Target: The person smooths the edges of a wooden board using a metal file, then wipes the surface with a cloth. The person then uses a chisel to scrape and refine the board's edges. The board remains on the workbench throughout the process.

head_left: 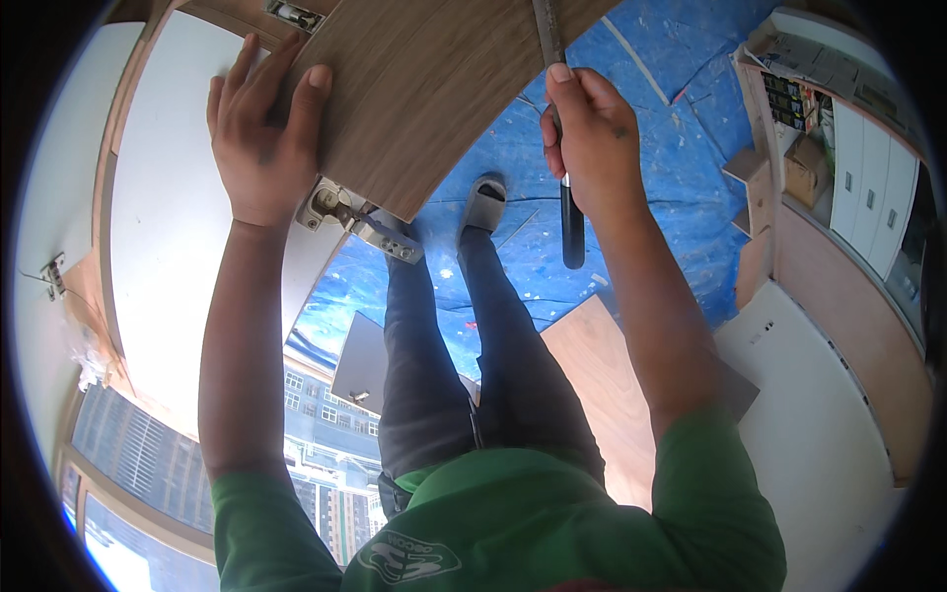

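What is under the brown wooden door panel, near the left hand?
Below the brown wooden door panel, beside the left hand, a silver metal hinge sticks out. Its mounting part is hidden behind the panel.

The wood-grain door panel [434, 89] and the file's blade [546, 30] are cut off at the top edge.

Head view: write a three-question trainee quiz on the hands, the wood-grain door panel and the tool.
1. True or false: the left hand lies flat on the wood-grain door panel.
2. What does the right hand grip? A) a black-handled tool B) a cardboard box C) a sandal
3. What metal part sits at the panel's edge just below the left hand?

Key: 1 true. 2 A. 3 a hinge.
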{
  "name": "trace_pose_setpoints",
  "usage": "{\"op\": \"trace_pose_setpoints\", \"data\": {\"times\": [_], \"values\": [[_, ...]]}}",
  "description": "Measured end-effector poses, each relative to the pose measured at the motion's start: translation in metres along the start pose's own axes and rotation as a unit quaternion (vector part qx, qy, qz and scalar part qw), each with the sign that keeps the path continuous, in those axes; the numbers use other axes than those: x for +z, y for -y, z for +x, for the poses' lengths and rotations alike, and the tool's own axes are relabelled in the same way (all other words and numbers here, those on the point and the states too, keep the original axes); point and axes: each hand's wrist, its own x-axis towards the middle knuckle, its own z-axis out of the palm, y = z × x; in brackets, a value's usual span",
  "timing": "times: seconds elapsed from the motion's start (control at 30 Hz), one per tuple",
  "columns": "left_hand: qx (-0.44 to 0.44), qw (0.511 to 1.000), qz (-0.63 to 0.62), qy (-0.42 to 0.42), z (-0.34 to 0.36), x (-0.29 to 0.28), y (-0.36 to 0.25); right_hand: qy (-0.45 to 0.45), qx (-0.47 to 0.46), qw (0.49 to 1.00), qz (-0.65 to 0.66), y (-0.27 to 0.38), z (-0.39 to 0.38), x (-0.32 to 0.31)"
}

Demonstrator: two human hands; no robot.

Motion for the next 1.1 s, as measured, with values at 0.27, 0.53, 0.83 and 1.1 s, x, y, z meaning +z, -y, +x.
{"op": "trace_pose_setpoints", "data": {"times": [0.27, 0.53, 0.83, 1.1], "values": [[0.135, 0.979, 0.104, 0.109, 0.007, -0.025, -0.079, -0.114, -0.15, 0.982, 0.013, 0.02, -0.017, -0.041], [0.263, 0.93, 0.067, 0.25, 0.034, 0.024, -0.12, -0.039, -0.101, 0.989, -0.096, -0.037, -0.054, -0.063], [0.13, 0.976, 0.082, 0.152, 0.122, 0.056, -0.106, 0.06, -0.273, 0.926, -0.253, -0.071, -0.081, -0.036], [0.082, 0.987, 0.074, 0.116, 0.117, 0.051, -0.114, -0.024, -0.259, 0.946, -0.195, -0.049, -0.021, -0.026]]}}
